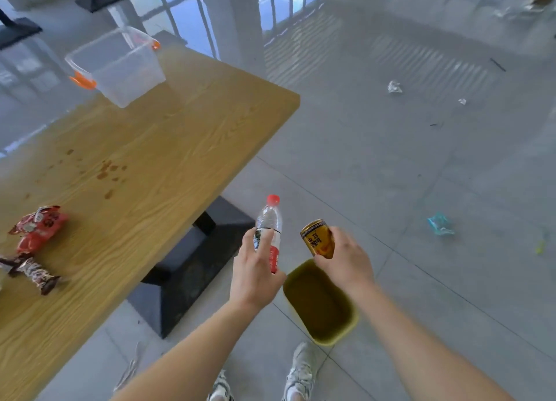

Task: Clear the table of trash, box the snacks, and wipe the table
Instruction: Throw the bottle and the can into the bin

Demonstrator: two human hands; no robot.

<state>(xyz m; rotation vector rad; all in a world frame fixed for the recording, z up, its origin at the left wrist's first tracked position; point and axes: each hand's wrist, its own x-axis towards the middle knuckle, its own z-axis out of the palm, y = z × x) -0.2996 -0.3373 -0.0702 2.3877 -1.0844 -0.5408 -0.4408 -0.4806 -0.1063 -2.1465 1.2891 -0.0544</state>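
My left hand [255, 268] grips a clear plastic bottle [268, 220] with a red cap and red label. A gold drink can [318, 238] is held in my right hand [346, 259]. Both hands hover over the floor, above and just beyond a yellow-green trash bin [349, 328] that stands open beside the table. On the wooden table [156, 159], red snack packets [39, 229] and a brown wrapped snack [33, 275] lie at the left edge. A clear plastic box [117, 66] with orange clips sits at the table's far end. Brown stains [108, 172] mark the tabletop.
The table's black base [192, 268] stands left of the bin. Crumpled white paper [394, 87] and a blue wrapper [440, 223] lie on the grey tiled floor to the right. My shoes [301, 370] are at the bottom, near the bin.
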